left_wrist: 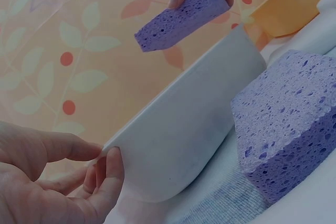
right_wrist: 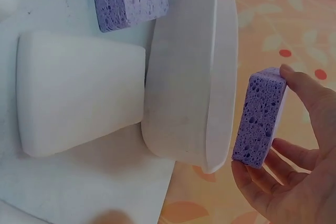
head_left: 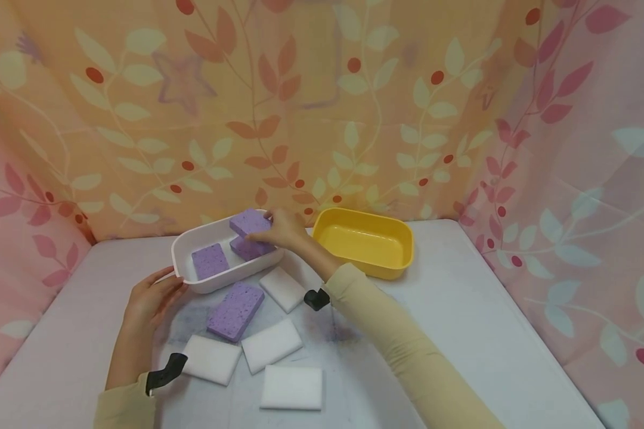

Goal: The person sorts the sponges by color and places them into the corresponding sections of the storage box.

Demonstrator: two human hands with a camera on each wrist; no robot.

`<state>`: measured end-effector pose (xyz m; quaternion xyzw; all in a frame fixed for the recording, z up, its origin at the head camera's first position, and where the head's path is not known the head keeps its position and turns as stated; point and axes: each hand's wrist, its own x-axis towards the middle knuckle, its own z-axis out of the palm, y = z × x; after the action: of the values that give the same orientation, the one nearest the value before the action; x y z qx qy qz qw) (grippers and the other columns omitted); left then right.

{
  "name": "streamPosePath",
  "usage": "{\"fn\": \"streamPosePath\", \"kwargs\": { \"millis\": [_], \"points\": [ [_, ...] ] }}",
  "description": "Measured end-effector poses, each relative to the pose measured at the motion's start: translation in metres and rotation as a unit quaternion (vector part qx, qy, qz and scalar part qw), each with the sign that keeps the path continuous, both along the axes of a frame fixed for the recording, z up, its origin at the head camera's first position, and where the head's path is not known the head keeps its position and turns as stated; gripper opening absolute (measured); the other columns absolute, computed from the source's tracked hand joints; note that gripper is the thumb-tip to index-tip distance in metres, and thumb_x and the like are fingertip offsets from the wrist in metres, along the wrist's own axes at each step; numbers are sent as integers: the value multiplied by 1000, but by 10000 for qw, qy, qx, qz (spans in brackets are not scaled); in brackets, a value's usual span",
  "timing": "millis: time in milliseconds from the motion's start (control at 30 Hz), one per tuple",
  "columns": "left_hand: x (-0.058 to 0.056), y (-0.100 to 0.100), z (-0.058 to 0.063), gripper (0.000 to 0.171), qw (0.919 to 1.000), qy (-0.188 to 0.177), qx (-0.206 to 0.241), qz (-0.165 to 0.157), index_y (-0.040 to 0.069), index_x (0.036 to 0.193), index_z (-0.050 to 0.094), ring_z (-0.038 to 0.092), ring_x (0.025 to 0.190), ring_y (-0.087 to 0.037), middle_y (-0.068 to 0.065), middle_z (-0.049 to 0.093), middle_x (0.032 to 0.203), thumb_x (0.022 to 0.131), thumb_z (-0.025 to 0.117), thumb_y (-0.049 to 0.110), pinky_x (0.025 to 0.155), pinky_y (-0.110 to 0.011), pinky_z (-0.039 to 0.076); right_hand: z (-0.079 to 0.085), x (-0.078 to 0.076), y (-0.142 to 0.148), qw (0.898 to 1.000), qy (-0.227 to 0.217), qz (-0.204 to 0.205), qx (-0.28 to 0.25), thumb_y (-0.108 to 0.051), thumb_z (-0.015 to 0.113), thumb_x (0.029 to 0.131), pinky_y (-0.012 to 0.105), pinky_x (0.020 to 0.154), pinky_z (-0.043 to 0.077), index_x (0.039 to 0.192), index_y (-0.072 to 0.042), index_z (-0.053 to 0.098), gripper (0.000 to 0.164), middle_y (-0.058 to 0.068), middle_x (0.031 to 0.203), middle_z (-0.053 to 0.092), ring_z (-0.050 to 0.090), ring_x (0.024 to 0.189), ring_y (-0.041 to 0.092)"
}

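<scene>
Gripping a purple cellulose sponge (head_left: pixel 248 221) above the white tub (head_left: pixel 236 276): right hand (head_left: pixel 285 229); left hand (head_left: pixel 151 296) pinches its rim (left_wrist: pixel 157 98); two purple sponges (head_left: pixel 210 261) already inside, one purple straggler (head_left: pixel 236 311) outside; four white foam blocks (head_left: pixel 272 345) on tabletop (head_left: pixel 461 310); filling looks partway.

Head view: a lower sponge (head_left: pixel 249 249) in the white tray (head_left: pixel 241 275) is partly hidden by the raised sponge (head_left: pixel 248 221); the left sleeve (head_left: pixel 124 406) and right sleeve (head_left: pixel 408 339) run out at the lower edge. Left wrist view: the tray's wall conceals its contents; the right edge cuts the foreground sponge (left_wrist: pixel 289 119), the left edge the left hand (left_wrist: pixel 52 198). Right wrist view: tray cropped above; a blurred brownish shape (right_wrist: pixel 111 217) at bottom, unidentifiable.
</scene>
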<state>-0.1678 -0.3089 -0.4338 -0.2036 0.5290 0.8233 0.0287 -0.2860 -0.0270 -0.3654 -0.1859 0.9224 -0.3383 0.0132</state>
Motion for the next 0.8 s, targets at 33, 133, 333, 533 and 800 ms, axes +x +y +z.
{"fn": "streamPosePath", "kwargs": {
  "millis": [33, 133, 333, 533, 800],
  "points": [
    [0, 0, 0, 31, 10000, -6, 14, 6, 20, 94, 69, 74, 77, -8, 3, 73, 82, 101, 61, -9, 76, -21, 64, -1, -1, -1, 10000, -23, -31, -5, -44, 88, 85, 30, 97, 58, 134, 0, 67, 70, 13, 132, 71, 68, 114, 23],
    [0, 0, 0, 29, 10000, -35, -21, 9, 19, 96, 68, 73, 77, -8, 4, 73, 82, 100, 62, -8, 76, -21, 64, -3, -4, -5, 9999, -119, -105, -57, -44, 88, 85, 30, 95, 58, 135, 0, 67, 70, 13, 131, 71, 67, 111, 22],
    [0, -1, 0, 28, 9999, -118, -79, 24, 16, 117, 61, 73, 78, -7, 5, 74, 84, 100, 64, -6, 78, -21, 63, -8, -10, -11, 9996, -169, -234, -71, -45, 88, 85, 32, 97, 58, 135, 0, 66, 71, 13, 129, 72, 68, 113, 23],
    [-1, -1, 1, 28, 9998, -161, -62, 12, 17, 117, 61, 74, 79, -8, 5, 74, 83, 101, 64, -6, 78, -21, 63, -13, -13, -16, 9991, -162, -351, -170, -43, 89, 84, 35, 102, 57, 135, 2, 66, 71, 15, 131, 72, 68, 117, 26],
    [1, 2, 3, 25, 10000, -67, 4, -10, 16, 106, 66, 74, 78, -8, 4, 73, 83, 101, 62, -8, 77, -22, 64, -24, -12, -24, 9984, -201, -534, 9, -45, 91, 82, 34, 101, 57, 134, -1, 67, 72, 12, 131, 72, 67, 117, 24]
  ]
}}
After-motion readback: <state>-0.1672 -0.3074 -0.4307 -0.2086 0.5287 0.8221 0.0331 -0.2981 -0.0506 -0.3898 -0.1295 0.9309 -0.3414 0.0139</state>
